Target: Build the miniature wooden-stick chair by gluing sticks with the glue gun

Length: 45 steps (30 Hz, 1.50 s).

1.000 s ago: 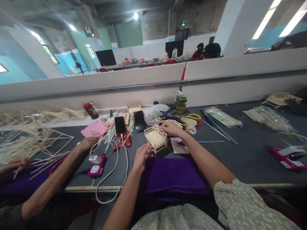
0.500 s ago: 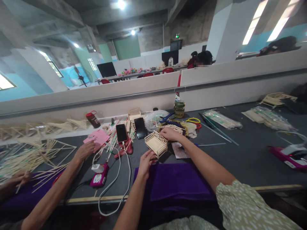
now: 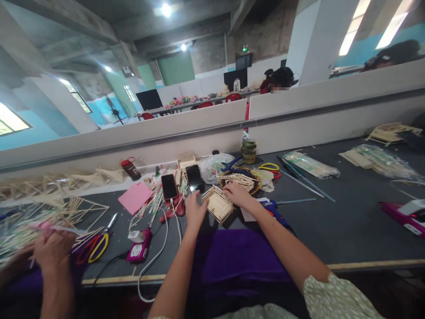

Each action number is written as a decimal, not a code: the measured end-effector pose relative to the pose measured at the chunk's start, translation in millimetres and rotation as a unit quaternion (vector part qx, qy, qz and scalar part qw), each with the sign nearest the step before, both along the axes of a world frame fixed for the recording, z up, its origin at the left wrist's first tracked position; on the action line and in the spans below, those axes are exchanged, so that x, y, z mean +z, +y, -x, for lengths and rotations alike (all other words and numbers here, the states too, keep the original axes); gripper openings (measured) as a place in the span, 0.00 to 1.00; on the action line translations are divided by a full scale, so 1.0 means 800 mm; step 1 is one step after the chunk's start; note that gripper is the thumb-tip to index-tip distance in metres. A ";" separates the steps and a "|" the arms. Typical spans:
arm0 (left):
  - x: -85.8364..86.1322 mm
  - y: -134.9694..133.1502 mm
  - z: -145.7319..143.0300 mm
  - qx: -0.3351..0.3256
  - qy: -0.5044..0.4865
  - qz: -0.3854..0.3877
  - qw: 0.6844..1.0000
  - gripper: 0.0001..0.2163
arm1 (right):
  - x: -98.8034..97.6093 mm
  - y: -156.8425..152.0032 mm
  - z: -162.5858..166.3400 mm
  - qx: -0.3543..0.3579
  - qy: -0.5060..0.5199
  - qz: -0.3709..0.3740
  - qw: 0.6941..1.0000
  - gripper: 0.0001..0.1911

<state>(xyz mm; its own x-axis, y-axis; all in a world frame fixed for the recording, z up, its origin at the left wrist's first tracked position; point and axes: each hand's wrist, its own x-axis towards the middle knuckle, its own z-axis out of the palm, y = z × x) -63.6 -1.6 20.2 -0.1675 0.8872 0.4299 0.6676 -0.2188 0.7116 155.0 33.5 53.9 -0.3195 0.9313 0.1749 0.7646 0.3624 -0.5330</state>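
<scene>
Dark bench (image 3: 332,221): stick bed (image 3: 217,206).
L hand (image 3: 195,212) shifted up, fingers spread against bed; R hand (image 3: 237,195) curled round its end.

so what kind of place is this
Probably a shared craft workshop. A long dark bench has a low white divider, stick frames lie heaped on it, and the left hand and right hand are at a small stick-built model; a co-worker's hands work alongside.
</scene>
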 end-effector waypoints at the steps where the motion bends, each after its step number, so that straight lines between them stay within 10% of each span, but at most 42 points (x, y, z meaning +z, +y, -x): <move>1: -0.001 0.010 -0.004 -0.005 0.026 0.005 1.000 0.19 | -0.003 -0.004 0.001 -0.009 0.013 -0.005 1.000 0.13; 15: -0.032 0.073 -0.017 -0.014 0.124 0.110 0.986 0.15 | -0.035 -0.033 -0.034 -0.105 0.216 0.020 0.971 0.14; 45: -0.018 0.072 -0.031 -0.001 0.065 0.095 0.993 0.05 | -0.060 -0.046 -0.002 -0.104 0.162 -0.117 0.974 0.13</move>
<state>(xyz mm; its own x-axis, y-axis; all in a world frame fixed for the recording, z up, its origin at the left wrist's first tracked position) -38.7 55.6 6.0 -0.1196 0.9549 0.2718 0.7559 -0.0899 0.6485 156.3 -3.7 6.0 -0.0203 0.8928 0.4499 0.6403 0.3572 -0.6800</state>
